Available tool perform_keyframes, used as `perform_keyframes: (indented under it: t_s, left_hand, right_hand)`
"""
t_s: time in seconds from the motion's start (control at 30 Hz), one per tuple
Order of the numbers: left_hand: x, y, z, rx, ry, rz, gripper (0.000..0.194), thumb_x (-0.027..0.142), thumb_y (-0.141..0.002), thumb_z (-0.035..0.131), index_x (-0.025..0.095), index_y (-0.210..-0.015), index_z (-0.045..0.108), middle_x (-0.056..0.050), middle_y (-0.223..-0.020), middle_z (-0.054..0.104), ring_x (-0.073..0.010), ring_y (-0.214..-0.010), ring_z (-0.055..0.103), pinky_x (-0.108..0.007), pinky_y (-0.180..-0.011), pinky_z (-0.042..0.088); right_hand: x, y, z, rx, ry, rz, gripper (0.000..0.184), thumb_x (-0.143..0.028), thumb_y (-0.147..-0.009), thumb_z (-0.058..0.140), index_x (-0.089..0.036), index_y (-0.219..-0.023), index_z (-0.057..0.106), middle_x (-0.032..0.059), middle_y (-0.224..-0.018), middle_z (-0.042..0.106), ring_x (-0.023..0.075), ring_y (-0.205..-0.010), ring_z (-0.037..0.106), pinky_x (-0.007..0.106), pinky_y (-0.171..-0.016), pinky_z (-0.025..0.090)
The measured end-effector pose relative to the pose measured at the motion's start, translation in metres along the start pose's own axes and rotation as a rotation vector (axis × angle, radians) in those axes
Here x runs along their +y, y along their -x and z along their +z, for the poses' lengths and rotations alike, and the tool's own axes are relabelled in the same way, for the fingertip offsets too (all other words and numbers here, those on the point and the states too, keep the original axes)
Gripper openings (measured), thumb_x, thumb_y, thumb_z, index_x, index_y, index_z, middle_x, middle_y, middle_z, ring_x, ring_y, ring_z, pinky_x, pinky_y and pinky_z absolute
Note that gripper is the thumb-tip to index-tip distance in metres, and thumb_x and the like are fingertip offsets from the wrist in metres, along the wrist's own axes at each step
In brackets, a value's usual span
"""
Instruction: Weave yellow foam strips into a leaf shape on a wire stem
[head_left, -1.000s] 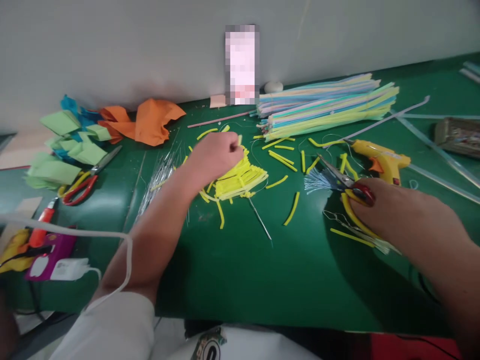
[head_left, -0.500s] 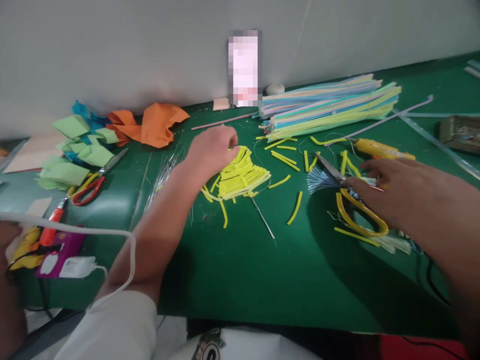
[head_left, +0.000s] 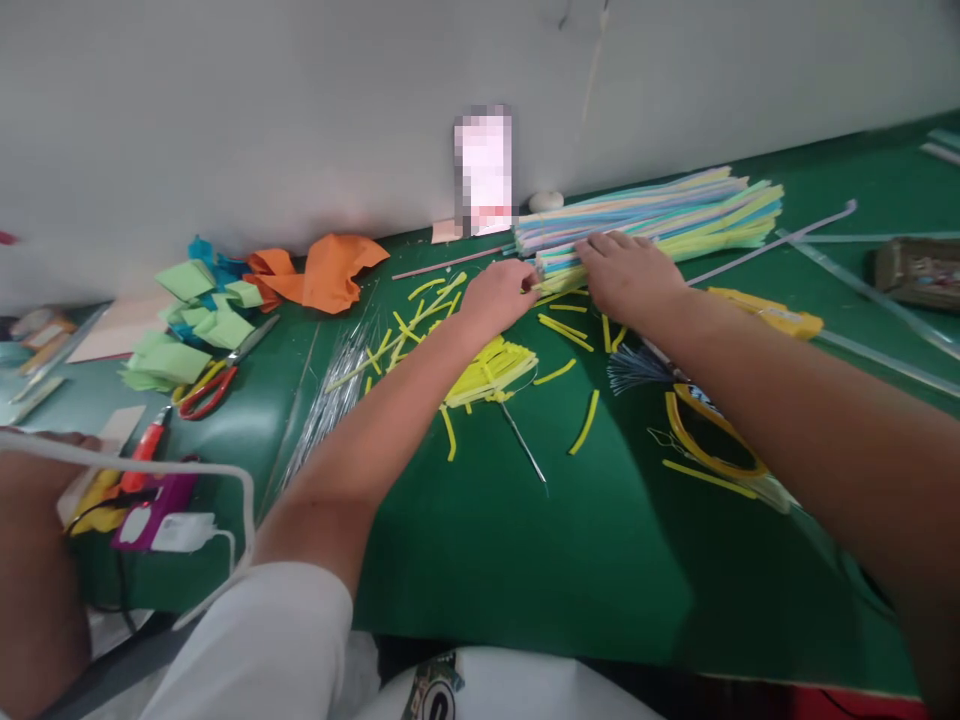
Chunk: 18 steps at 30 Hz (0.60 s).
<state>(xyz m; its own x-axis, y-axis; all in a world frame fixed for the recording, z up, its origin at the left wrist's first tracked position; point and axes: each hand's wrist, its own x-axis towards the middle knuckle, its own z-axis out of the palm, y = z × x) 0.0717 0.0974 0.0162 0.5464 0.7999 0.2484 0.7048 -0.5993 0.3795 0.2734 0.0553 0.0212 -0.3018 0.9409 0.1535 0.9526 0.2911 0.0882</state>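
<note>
Toward the back of the table lies a bundle of pastel pipe cleaners [head_left: 697,215]. My left hand [head_left: 499,298] is at its left end, fingertips pinched on the end of a yellow pipe cleaner; the exact grip is partly hidden. My right hand [head_left: 630,272] lies flat over the bundle's front edge, fingers stretched out. Under my left forearm sits a yellow piece [head_left: 499,370] built of short pipe cleaner lengths, with a thin metal rod [head_left: 525,440] at its lower edge. Yellow-handled scissors [head_left: 679,430] lie below my right forearm, partly covered.
Cut yellow pieces [head_left: 585,422] are scattered about. A yellow glue gun [head_left: 772,312] lies at right, wires [head_left: 330,385] at left. Red-handled scissors [head_left: 210,390], green paper [head_left: 169,360] and orange paper [head_left: 341,275] are further left. A blurred phone [head_left: 484,170] leans on the wall. Another person's arm [head_left: 37,560] shows.
My right hand has let go of the scissors and moved left onto the pipe cleaner bundle. My left hand has moved right from the yellow piece to the bundle's end.
</note>
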Motion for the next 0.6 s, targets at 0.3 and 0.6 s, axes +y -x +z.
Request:
perform_keyframes:
  t_s: [0.3, 0.6]
  left_hand:
    - [0.004, 0.004, 0.001, 0.029, 0.191, -0.025, 0.011, 0.015, -0.083, 0.058, 0.017, -0.082, 0.069, -0.007, -0.088, 0.073, -0.0176, -0.081, 0.064, -0.030, -0.076, 0.046]
    - [-0.012, 0.047, -0.065, -0.006, -0.201, -0.205, 0.014, 0.014, -0.086, 0.050, 0.018, -0.077, 0.061, -0.010, -0.083, 0.066, -0.0203, -0.075, 0.059, -0.036, -0.074, 0.044]
  right_hand:
    - [0.002, 0.001, 0.007, -0.002, 0.015, -0.012, 0.055, -0.019, -0.095, 0.031, -0.002, -0.147, 0.030, 0.0243, -0.146, 0.044, 0.0321, -0.135, 0.039, 0.045, -0.104, 0.035]
    - [0.008, -0.001, 0.011, -0.014, -0.018, 0.008, 0.052, -0.019, -0.097, 0.028, -0.004, -0.147, 0.032, 0.0234, -0.149, 0.043, 0.0326, -0.136, 0.040, 0.048, -0.103, 0.037]
